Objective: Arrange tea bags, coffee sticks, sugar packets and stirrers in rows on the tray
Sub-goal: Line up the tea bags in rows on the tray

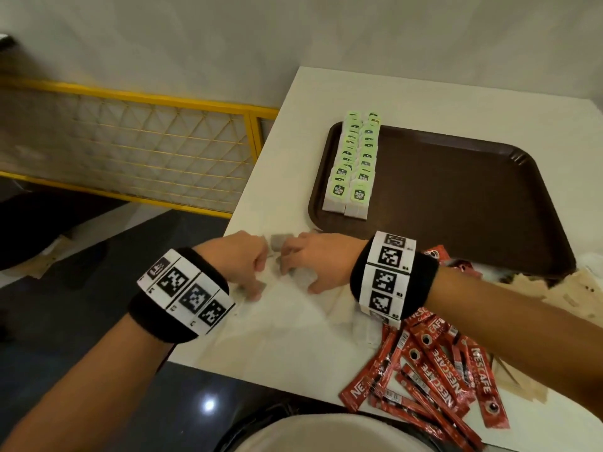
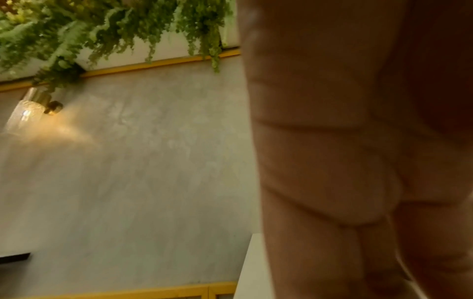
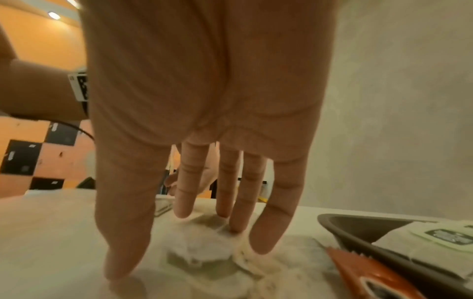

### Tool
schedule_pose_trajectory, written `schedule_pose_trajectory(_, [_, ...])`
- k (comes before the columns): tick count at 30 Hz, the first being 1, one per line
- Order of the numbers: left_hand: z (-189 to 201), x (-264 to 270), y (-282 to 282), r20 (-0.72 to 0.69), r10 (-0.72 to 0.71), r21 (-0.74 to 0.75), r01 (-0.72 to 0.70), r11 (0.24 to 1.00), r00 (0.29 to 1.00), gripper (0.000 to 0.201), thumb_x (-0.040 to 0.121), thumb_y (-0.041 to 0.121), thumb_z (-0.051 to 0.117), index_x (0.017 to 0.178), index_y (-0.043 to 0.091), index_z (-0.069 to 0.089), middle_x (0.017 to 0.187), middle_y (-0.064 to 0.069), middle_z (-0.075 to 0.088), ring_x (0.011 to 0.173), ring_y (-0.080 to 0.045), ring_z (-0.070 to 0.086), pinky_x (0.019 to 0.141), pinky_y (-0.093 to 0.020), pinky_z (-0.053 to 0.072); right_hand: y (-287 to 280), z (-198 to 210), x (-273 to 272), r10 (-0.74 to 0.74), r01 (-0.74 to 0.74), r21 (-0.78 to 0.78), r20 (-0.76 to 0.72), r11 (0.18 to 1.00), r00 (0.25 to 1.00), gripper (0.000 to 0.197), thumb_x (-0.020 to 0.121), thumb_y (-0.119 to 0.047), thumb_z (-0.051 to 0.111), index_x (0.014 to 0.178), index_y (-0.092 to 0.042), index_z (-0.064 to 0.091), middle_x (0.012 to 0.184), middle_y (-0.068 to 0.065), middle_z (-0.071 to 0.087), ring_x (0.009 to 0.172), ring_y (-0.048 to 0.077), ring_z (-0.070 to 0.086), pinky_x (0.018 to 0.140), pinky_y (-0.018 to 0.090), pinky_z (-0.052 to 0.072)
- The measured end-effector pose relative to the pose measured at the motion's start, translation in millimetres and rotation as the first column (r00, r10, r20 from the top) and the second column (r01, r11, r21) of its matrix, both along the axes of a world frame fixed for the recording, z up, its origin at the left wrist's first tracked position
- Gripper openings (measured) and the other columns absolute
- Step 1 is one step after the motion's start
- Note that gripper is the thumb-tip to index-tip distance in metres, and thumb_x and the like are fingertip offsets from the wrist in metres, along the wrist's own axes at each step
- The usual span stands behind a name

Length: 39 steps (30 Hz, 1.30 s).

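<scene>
Landmark: brown tray [image 1: 456,197] on the white table [image 1: 293,337]. Two rows of tea bags [image 1: 354,164] fill its left edge; the rest is bare. Coffee sticks [image 1: 434,367] lie heaped off its near right corner.

Just off the near left corner, both hands work a few loose tea bags [image 3: 202,259] flat on the table. Right hand [image 1: 318,261]: fingers straight, spread, tips pressing down. Left hand [image 1: 243,262]: fingers curled under, grip hidden, can't tell.

Likely step: gathering the leftover bags. Next: pinch one, carry it over the rim, start a third row.
</scene>
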<state>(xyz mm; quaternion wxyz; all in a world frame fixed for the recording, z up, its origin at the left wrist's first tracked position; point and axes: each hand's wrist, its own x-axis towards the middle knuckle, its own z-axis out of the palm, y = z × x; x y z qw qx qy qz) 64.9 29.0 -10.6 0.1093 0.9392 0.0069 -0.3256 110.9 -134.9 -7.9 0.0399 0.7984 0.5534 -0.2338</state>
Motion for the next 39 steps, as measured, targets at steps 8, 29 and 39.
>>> schedule_pose_trajectory(8, [-6, -14, -26, -0.125, -0.157, -0.004, 0.158, 0.987, 0.98, 0.08, 0.063, 0.023, 0.085, 0.129, 0.02, 0.04, 0.117, 0.003, 0.041, 0.106, -0.018, 0.045, 0.089, -0.031, 0.044, -4, -2, -5, -0.029, 0.029, -0.035, 0.007, 0.999, 1.0, 0.042, 0.085, -0.017, 0.062, 0.127, -0.018, 0.056, 0.125, 0.009, 0.04, 0.108, 0.027, 0.047, 0.08, 0.028, 0.036])
schedule_pose_trajectory(29, [15, -4, -5, 0.036, 0.185, -0.452, -0.149, 0.879, 0.982, 0.032, 0.08, 0.018, 0.07, 0.106, 0.024, 0.052, 0.105, -0.002, 0.056, 0.083, -0.018, 0.062, 0.07, -0.026, 0.05, -21, -1, 7, -0.418, 0.435, 0.216, -0.125, 0.874, 0.9, 0.033, 0.085, -0.011, 0.049, 0.117, -0.014, 0.044, 0.108, 0.009, 0.058, 0.093, 0.028, 0.056, 0.076, 0.036, 0.046])
schedule_pose_trajectory(39, [27, 19, -27, -0.172, 0.622, -0.775, -0.495, 0.393, 0.764, 0.007, 0.093, 0.01, 0.054, 0.092, 0.012, 0.047, 0.099, -0.013, 0.057, 0.079, -0.019, 0.065, 0.068, -0.039, 0.058, -39, 21, 20, -0.45, 0.567, 0.454, -0.346, 0.688, 0.823, 0.026, 0.094, 0.0, 0.035, 0.107, -0.015, 0.051, 0.104, 0.015, 0.05, 0.062, 0.012, 0.056, 0.052, 0.027, 0.051])
